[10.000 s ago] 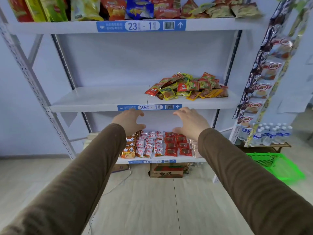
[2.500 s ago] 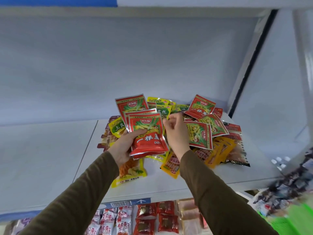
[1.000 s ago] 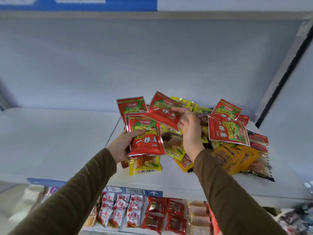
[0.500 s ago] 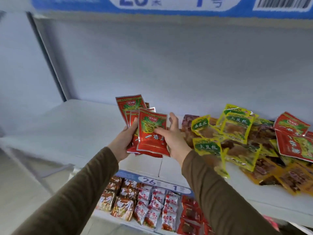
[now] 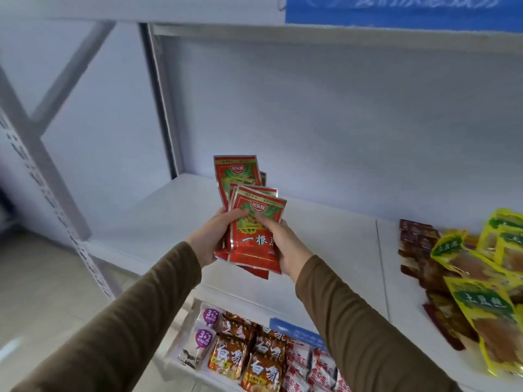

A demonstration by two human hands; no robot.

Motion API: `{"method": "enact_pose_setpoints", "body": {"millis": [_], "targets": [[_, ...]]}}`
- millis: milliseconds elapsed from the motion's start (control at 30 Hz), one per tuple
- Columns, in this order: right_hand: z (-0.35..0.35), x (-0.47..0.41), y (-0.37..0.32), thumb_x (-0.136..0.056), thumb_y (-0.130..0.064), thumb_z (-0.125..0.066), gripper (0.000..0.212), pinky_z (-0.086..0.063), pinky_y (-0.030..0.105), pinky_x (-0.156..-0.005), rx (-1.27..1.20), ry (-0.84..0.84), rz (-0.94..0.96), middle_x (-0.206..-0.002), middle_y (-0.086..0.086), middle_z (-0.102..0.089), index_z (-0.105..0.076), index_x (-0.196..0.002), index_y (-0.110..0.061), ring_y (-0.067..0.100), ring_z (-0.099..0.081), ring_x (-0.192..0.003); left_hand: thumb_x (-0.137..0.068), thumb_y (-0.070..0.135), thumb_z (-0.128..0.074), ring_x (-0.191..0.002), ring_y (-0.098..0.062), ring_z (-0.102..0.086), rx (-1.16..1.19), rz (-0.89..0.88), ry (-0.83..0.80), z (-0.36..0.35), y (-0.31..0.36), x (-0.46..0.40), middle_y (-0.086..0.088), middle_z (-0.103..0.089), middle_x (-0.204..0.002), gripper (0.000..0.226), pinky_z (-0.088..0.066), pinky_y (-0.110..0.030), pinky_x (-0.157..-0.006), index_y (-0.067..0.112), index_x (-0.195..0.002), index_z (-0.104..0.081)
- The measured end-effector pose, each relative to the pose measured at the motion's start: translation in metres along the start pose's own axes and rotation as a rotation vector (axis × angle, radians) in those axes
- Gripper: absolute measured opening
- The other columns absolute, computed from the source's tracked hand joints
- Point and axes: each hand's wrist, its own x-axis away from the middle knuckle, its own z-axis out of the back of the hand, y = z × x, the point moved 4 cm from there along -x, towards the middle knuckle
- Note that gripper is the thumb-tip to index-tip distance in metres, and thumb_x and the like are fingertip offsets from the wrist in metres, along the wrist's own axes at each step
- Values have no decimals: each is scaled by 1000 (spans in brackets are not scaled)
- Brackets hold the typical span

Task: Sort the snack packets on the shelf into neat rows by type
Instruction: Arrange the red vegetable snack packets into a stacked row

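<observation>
Red packets (image 5: 254, 222) are pinched by fingers of left hand (image 5: 210, 241) and right hand (image 5: 284, 247); laying in a row on the shelf (image 5: 158, 230) seems next

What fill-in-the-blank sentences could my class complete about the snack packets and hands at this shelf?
1. Both hands grip a stack of ____ packets above the shelf.
2. The yellow packets lie on the shelf to the ____ of the hands.
3. The left hand and right hand hold the ____ stack.
4. Both sleeves are ____.

Missing words: red; right; same; brown
</observation>
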Motion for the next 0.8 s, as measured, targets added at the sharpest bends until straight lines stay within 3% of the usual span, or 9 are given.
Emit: {"method": "enact_pose_setpoints", "body": {"millis": [167,267,433,533,633,733,800], "targets": [[-40,-49,-4,-86,-42,-78,51,-60,51,-89,-32,-63,-13,-108,10,-77,-59,-129,-20,32,-76,-96,-91,42,-73,-98,-35,-76,-39,58,15,57,14,-30,-10,-77,-112,49,-63,-47,-83,25,-132,-52],[-72,-79,-3,-85,-38,-81,57,-61,51,-86,-32,-19,-8,-109,10,-76,-55,-132,-20,32,-76,-94,-92,43,-71,-99,-35,-75,-76,113,-12,93,26,-49,-12,-76,-113,47,-62,-47,-86,22,-129,-54],[-128,-127,-3,-86,-33,-80,60,-63,44,-78,-65,112,8,-112,11,-71,-44,-133,-21,30,-75,-91,-95,40,-69,-84,-30,-78,-201,134,-16,151,49,-89,-10,-79,-102,37,-64,-38,-68,20,-123,-56],[-159,-157,3,-88,-28,-79,59,-62,46,-81,-99,170,21,-113,11,-69,-41,-132,-22,30,-73,-93,-94,35,-71,-81,-29,-78,-260,137,-33,188,59,-116,-8,-79,-98,35,-63,-38,-66,24,-123,-55],[-188,-185,5,-87,-23,-79,59,-60,49,-86,-131,240,81,-114,10,-67,-39,-130,-22,28,-73,-95,-96,25,-70,-91,-33,-76,-266,154,-64,221,66,-144,-11,-78,-106,32,-63,-44,-77,21,-125,-57],[-207,-208,3,-89,-25,-77,55,-60,36,-74,-57,329,154,-115,5,-66,-40,-129,-21,20,-71,-91,-94,21,-72,-96,-36,-75,-269,136,-42,240,74,-166,-12,-76,-111,40,-60,-51,-89,20,-130,-55],[-213,-221,3,-88,-35,-77,54,-58,35,-79,62,397,162,-122,4,-65,-42,-127,-23,19,-68,-97,-93,16,-73,-97,-37,-74,-289,92,-27,244,80,-174,-11,-74,-112,41,-60,-51,-88,29,-125,-51]]}}
